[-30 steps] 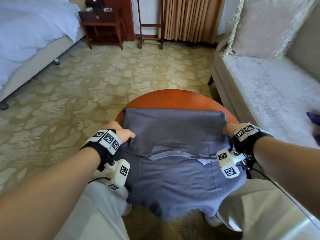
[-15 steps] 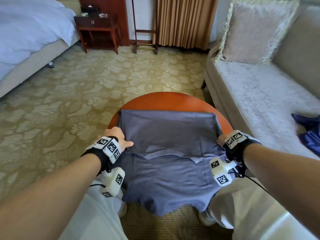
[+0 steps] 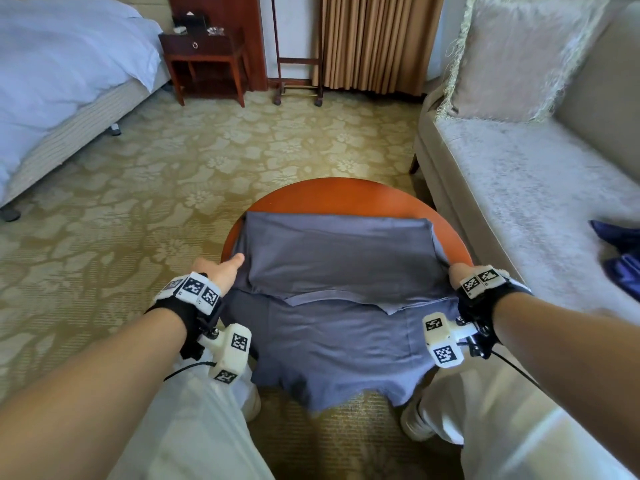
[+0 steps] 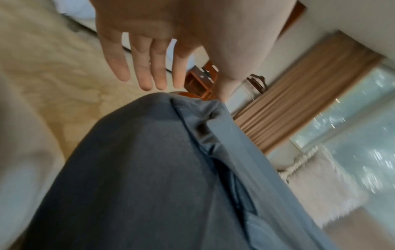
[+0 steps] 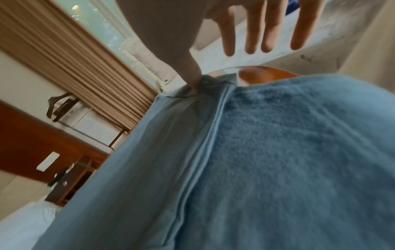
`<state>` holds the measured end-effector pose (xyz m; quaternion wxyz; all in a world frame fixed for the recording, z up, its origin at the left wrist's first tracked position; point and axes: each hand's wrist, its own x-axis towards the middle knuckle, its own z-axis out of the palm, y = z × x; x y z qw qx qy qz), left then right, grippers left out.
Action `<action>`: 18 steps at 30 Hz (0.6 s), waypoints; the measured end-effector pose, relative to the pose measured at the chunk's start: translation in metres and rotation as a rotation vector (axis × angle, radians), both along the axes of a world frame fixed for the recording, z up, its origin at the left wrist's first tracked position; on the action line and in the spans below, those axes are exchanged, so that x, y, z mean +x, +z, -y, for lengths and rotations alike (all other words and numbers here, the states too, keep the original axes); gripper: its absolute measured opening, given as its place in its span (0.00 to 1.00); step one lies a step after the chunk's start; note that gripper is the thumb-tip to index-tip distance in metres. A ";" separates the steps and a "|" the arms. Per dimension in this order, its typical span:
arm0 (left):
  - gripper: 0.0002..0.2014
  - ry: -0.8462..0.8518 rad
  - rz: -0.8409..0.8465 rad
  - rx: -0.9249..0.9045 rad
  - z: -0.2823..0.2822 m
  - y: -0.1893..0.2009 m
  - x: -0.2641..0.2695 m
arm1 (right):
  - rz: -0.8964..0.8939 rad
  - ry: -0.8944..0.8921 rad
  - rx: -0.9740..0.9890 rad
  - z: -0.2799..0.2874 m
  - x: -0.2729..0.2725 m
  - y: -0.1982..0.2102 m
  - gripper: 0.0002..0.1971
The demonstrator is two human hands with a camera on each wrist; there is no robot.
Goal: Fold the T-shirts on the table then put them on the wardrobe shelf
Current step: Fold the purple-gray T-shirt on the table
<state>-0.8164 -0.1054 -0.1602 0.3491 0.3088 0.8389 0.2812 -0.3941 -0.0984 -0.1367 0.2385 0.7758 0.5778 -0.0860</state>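
A grey-blue T-shirt (image 3: 339,265) lies on the round wooden table (image 3: 332,195), its far half folded toward me and its hem hanging over the near edge. My left hand (image 3: 221,271) is at the fold's left side, and my right hand (image 3: 459,271) is at its right side. In the left wrist view the left hand (image 4: 171,50) has straight, spread fingers off the T-shirt (image 4: 149,169), with only the thumb tip touching its edge. In the right wrist view the right hand (image 5: 192,25) is likewise spread, its thumb pressing the edge of the T-shirt (image 5: 278,152).
A dark blue garment (image 3: 620,258) lies on the pale sofa (image 3: 519,188) to the right. A bed (image 3: 52,81) stands far left and a wooden nightstand (image 3: 207,60) at the back. Patterned carpet (image 3: 173,174) surrounds the table. My knees flank its near edge.
Both hands have released the sides of the folded layer; the fingers now stand straight and only the thumbs touch the cloth. The shirt has stayed in place.
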 end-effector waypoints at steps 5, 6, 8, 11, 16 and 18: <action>0.27 0.023 0.375 0.107 0.029 -0.004 0.019 | -0.684 -0.406 0.210 0.021 -0.007 -0.009 0.19; 0.22 0.008 0.433 0.128 0.042 0.007 0.028 | -0.812 -0.531 0.236 0.031 -0.016 -0.005 0.21; 0.19 -0.009 0.498 0.136 0.054 0.004 0.035 | -0.965 -0.626 0.280 0.053 -0.026 -0.003 0.23; 0.21 0.024 0.560 0.145 0.070 -0.001 0.039 | -1.154 -0.736 0.314 0.070 -0.028 -0.017 0.25; 0.13 -0.099 0.492 0.035 0.091 0.019 0.042 | -1.276 -0.759 0.333 0.086 -0.027 -0.016 0.19; 0.08 -0.104 0.425 -0.056 0.098 0.029 0.041 | -1.220 -0.763 0.239 0.094 -0.021 -0.003 0.17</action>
